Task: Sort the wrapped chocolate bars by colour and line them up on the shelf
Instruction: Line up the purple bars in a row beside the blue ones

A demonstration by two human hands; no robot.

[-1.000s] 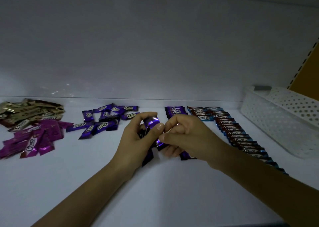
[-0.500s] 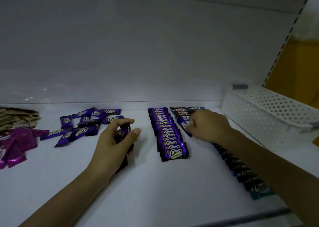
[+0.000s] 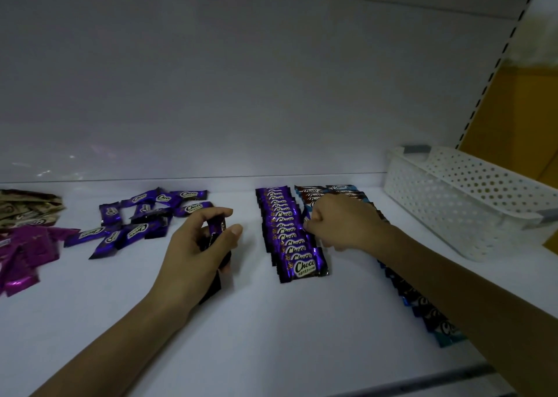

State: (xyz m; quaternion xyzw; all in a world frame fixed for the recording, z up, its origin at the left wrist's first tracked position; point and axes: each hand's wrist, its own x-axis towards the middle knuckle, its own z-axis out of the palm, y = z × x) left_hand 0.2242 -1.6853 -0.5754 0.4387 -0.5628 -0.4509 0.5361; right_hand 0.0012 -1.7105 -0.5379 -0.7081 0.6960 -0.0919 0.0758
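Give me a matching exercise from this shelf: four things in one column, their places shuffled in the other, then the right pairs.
Things
1. lined-up purple row
2. scattered purple bars
3. magenta pile
4. white basket

Places
A. far right of the shelf
B. between left hand and right hand
C. far left, at the picture's edge
D. just left of the left hand, toward the back

Pairs: 1-B, 2-D, 3-C, 4-A

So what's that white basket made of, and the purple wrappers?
The white basket looks like hard plastic: matte, with rows of round holes. The purple wrappers look like thin glossy foil or plastic film; they glint and have crimped ends.
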